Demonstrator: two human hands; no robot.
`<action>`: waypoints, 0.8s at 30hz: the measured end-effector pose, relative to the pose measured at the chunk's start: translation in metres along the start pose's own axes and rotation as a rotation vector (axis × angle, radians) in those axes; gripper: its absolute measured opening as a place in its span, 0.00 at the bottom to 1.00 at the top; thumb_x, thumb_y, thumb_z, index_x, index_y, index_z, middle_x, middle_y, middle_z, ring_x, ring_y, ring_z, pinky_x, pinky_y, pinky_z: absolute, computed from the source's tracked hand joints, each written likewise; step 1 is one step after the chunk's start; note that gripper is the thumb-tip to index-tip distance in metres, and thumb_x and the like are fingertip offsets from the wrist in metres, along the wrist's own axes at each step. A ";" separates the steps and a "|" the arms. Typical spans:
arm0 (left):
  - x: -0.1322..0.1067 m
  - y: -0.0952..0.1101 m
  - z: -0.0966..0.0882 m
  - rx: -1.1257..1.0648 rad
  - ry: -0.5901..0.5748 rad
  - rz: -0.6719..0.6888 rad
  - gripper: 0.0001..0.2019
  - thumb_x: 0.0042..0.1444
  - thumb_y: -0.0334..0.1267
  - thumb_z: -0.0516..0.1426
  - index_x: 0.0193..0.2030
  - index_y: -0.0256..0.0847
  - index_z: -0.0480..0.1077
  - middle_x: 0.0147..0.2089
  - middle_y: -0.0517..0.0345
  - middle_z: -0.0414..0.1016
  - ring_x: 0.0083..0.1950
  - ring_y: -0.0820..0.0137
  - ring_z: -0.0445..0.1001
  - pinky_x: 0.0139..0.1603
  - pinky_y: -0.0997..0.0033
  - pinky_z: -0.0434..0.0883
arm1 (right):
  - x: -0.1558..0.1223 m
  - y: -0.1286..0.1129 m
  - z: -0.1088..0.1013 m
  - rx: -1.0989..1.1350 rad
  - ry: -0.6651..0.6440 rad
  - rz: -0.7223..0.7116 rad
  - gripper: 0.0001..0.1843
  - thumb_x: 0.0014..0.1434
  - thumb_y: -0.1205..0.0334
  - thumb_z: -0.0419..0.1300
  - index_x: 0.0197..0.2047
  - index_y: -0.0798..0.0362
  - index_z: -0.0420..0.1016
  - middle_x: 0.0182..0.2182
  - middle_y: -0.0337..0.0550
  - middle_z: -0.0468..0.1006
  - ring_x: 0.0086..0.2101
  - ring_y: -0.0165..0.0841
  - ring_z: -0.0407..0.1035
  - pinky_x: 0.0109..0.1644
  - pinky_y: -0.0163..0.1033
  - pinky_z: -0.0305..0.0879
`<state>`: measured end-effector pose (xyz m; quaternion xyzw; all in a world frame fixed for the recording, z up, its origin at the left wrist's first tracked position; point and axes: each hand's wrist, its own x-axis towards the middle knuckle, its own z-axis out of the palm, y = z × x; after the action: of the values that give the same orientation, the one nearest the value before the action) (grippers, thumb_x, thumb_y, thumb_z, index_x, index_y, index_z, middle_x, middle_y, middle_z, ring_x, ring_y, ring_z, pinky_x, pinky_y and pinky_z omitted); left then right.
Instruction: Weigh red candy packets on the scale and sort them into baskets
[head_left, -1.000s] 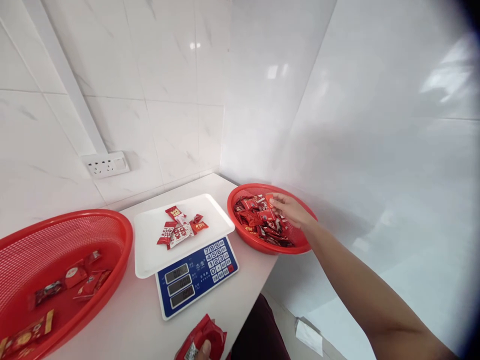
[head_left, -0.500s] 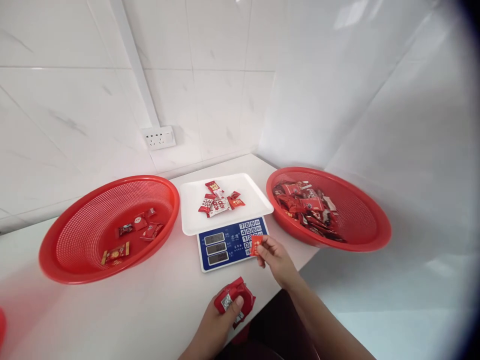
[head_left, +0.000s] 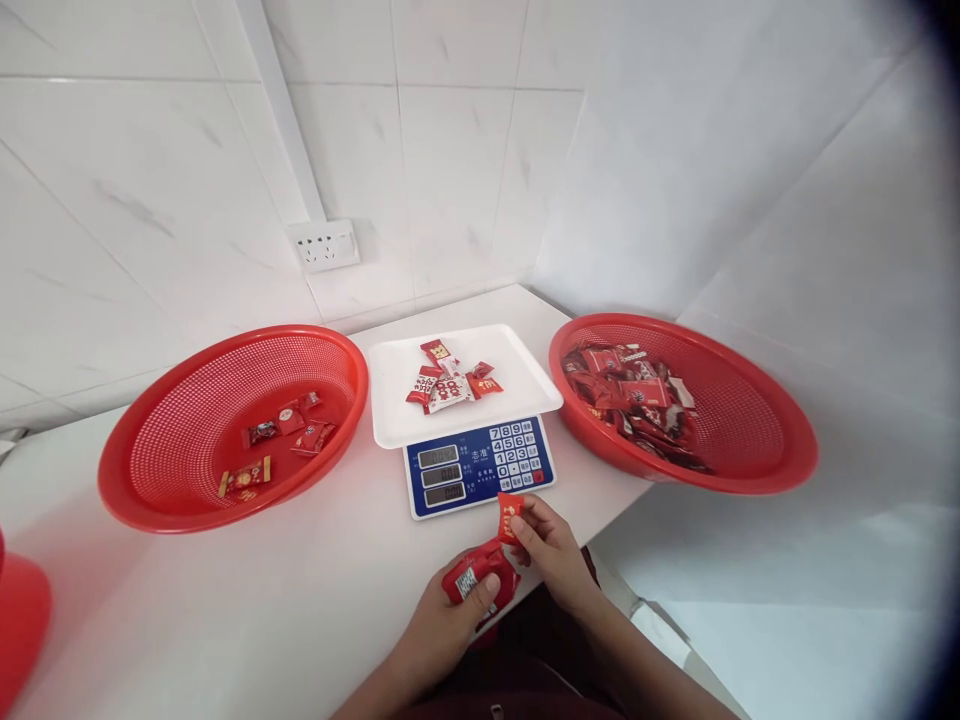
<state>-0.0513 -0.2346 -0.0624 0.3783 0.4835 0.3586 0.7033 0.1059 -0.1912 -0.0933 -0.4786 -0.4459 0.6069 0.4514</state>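
White-topped table point(head_left: 300, 610) runs under and beyond the fingers of both hands. Wide oval red mesh plastic basket point(head_left: 757, 430) beyond the fingers, to their right, with a heap of glossy red wrapped packets point(head_left: 641, 395). Matching red mesh basket point(head_left: 180, 440) well left of the fingers; a few red and gold packets point(head_left: 281, 425) scattered inside. Blue-and-white electronic scale point(head_left: 480, 472) just beyond the right fingers; its white rectangular tray point(head_left: 521, 395) bears a small cluster of red and white packets point(head_left: 450, 388).

Left hand point(head_left: 450, 615): thumb on top, fingers curled round a crumpled red plastic-wrapped bundle point(head_left: 476, 578), printed label showing; fingers beneath mostly hidden. Right hand point(head_left: 555, 553): thumb and fingertips pinched together on 1 small orange-red square packet point(head_left: 511, 514), near edge of scale. Packet sits right above the bundle; cannot tell whether the 2 touch.
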 end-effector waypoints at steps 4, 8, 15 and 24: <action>0.004 -0.004 0.001 -0.064 0.117 -0.040 0.23 0.49 0.51 0.58 0.46 0.36 0.72 0.40 0.50 0.78 0.43 0.60 0.75 0.46 0.64 0.70 | -0.003 -0.006 0.001 -0.023 -0.023 -0.089 0.17 0.53 0.45 0.57 0.36 0.51 0.67 0.20 0.33 0.65 0.19 0.25 0.57 0.23 0.32 0.58; 0.008 -0.012 -0.001 -0.172 0.216 -0.059 0.24 0.47 0.55 0.58 0.40 0.34 0.72 0.31 0.52 0.78 0.31 0.63 0.75 0.35 0.67 0.72 | -0.005 -0.023 0.002 -0.291 -0.150 -0.175 0.14 0.56 0.50 0.54 0.37 0.52 0.71 0.24 0.36 0.71 0.24 0.28 0.64 0.28 0.33 0.62; 0.014 -0.021 -0.002 -0.245 0.245 -0.080 0.28 0.37 0.49 0.66 0.44 0.35 0.70 0.36 0.50 0.79 0.42 0.58 0.76 0.43 0.65 0.72 | -0.016 -0.054 0.008 -0.806 -0.417 -0.226 0.22 0.57 0.61 0.54 0.56 0.46 0.65 0.50 0.41 0.73 0.48 0.36 0.67 0.51 0.36 0.60; 0.014 -0.016 -0.002 -0.172 0.257 -0.015 0.29 0.33 0.49 0.67 0.43 0.37 0.71 0.43 0.48 0.78 0.48 0.55 0.74 0.46 0.64 0.72 | -0.031 -0.055 0.012 -1.084 -0.512 -0.083 0.34 0.60 0.49 0.47 0.66 0.47 0.43 0.47 0.50 0.75 0.42 0.44 0.72 0.41 0.41 0.64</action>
<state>-0.0472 -0.2294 -0.0829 0.2641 0.5397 0.4389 0.6681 0.1050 -0.2115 -0.0324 -0.4614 -0.8046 0.3711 0.0445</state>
